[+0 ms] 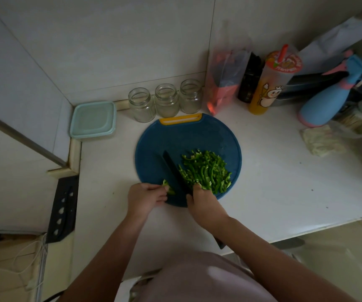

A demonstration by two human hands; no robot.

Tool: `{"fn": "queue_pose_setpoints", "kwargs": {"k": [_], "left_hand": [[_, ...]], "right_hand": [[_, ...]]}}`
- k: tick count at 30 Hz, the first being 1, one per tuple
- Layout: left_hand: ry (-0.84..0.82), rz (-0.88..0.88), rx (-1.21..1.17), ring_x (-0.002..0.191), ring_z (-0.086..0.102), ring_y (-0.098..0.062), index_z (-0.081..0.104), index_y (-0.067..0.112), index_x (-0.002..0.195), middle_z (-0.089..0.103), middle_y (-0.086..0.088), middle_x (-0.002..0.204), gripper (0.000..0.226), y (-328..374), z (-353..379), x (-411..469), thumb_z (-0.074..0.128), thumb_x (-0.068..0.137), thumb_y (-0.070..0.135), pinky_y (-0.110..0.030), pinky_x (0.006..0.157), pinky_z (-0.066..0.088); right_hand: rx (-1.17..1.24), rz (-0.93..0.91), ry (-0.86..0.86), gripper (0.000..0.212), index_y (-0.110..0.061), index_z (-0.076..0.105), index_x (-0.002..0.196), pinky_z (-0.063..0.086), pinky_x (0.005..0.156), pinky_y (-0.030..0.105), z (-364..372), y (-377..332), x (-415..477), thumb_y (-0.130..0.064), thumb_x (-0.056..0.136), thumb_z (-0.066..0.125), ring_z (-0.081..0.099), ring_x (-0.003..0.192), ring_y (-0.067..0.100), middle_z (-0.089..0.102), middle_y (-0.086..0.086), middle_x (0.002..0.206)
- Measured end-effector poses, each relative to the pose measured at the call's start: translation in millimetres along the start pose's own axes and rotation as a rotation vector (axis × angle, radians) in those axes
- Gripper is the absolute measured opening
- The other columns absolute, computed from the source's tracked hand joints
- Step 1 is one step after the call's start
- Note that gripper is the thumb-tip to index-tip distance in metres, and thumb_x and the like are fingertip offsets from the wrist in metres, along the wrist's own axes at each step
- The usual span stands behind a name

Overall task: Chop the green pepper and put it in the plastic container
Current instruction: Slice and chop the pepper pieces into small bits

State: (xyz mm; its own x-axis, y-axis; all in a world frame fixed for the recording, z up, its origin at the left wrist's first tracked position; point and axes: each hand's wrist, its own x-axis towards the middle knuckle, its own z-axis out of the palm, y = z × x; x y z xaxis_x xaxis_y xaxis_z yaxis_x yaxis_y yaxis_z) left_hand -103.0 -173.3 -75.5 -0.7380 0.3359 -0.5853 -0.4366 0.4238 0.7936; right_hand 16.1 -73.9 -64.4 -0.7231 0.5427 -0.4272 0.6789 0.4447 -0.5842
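A round blue cutting board (188, 136) with a yellow handle lies on the white counter. A pile of green pepper strips (206, 171) covers its near right part. My left hand (146, 197) pinches a small uncut piece of green pepper (168, 188) at the board's near edge. My right hand (204, 205) grips the handle of a black knife (173, 168), whose blade points away to the left between the piece and the pile. A pale green lidded plastic container (93, 120) sits at the back left corner.
Three glass jars (166, 100) stand behind the board. To the right are a plastic bag (225, 81), a dark bottle (249, 81), a drink cup with a straw (271, 83), a blue spray bottle (330, 92) and a cloth (321, 140). A black knife sheath (63, 208) lies left.
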Motion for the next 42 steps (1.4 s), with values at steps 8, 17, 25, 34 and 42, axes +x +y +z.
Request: {"fn": "queue_pose_setpoints", "kwargs": {"k": [8,17,25,34,42], "left_hand": [[0.015,-0.025,0.023,0.045,0.063,-0.011,0.064,0.001,0.068,0.064,-0.006,0.049,0.013,2.7,5.2,3.0,0.064,0.079,-0.006,-0.020,0.045,0.053],[0.030,0.006,0.052,0.047,0.064,-0.014,0.066,0.003,0.064,0.065,-0.006,0.050,0.016,0.6,7.3,2.2,0.062,0.076,-0.007,-0.021,0.045,0.051],[0.030,-0.041,0.009,0.045,0.065,-0.018,0.064,0.000,0.065,0.066,-0.009,0.052,0.017,5.3,8.0,1.6,0.059,0.076,-0.011,-0.023,0.042,0.051],[0.036,-0.096,-0.025,0.042,0.063,-0.016,0.063,-0.002,0.065,0.065,-0.008,0.048,0.015,4.9,7.5,3.2,0.059,0.076,-0.012,-0.022,0.041,0.051],[0.020,-0.079,-0.049,0.045,0.064,-0.014,0.067,-0.005,0.072,0.066,-0.007,0.050,0.009,2.0,7.8,2.0,0.061,0.077,-0.009,-0.021,0.045,0.052]], "right_hand": [[-0.069,-0.099,0.011,0.026,0.000,0.041,0.113,0.038,0.066,0.035,8.7,-9.3,-11.9,-0.023,0.100,0.038,0.060,0.095,0.041,0.061,0.025,0.103],[-0.281,-0.107,-0.009,0.029,-0.001,0.034,0.124,0.034,0.066,0.034,15.3,-13.2,-18.0,-0.009,0.096,0.035,0.061,0.099,0.038,0.062,0.019,0.108],[-0.383,-0.125,-0.012,0.046,0.002,0.025,0.137,0.040,0.066,0.035,20.7,-19.9,-19.6,0.000,0.091,0.034,0.063,0.097,0.036,0.064,0.016,0.108],[-0.340,-0.052,-0.076,0.034,-0.002,0.034,0.125,0.047,0.074,0.038,19.2,-32.0,-11.6,0.002,0.091,0.034,0.063,0.101,0.035,0.063,0.016,0.110],[-0.112,0.044,-0.064,0.025,0.000,0.039,0.118,0.047,0.077,0.041,16.0,-34.1,7.9,-0.007,0.095,0.037,0.059,0.104,0.039,0.060,0.021,0.111]]}}
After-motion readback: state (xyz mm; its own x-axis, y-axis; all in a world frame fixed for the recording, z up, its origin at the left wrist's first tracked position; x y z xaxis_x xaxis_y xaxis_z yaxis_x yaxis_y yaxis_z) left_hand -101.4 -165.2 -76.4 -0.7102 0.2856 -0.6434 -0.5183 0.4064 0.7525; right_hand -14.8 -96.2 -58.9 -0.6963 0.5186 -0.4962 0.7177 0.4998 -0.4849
